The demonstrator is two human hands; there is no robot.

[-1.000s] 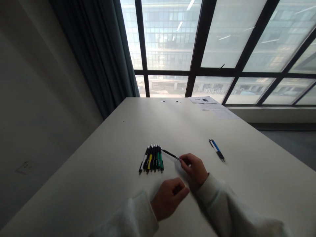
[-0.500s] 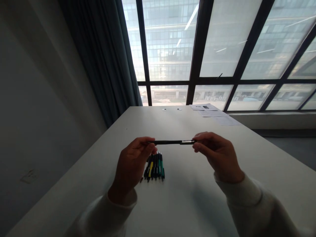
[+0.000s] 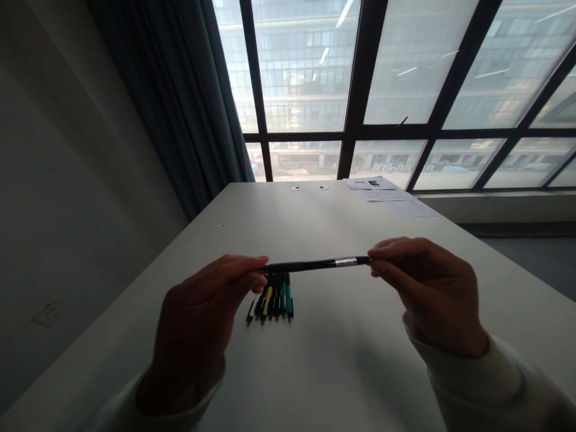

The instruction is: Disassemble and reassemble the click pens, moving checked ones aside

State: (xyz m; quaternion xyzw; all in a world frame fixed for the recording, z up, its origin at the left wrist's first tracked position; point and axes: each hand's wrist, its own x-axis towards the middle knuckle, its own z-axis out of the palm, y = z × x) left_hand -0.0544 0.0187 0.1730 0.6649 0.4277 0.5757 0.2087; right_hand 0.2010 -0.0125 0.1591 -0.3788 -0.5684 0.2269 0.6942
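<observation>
A black pen (image 3: 310, 264) with a silvery band near its right end is held almost level above the white table (image 3: 324, 360). My left hand (image 3: 202, 318) pinches its left end between thumb and fingers. At the other end, the fingertips of my right hand (image 3: 432, 288) are closed on the tip. Just below and behind the held pen, a row of several pens (image 3: 275, 300) lies side by side on the table, mostly black, with yellow, green and white parts among them. My left fingers hide part of that row's upper left.
Papers (image 3: 382, 191) lie at the table's far right corner. Two small round white pieces (image 3: 296, 188) are near the far edge. A dark curtain (image 3: 180, 108) hangs at the left, beside large windows, with a wall socket (image 3: 47, 314) lower on the left wall.
Both hands and the held pen look nearer and larger, with the hands farther apart. The pen has tilted slightly and its silvery band shows more fully. The view has shifted a little.
</observation>
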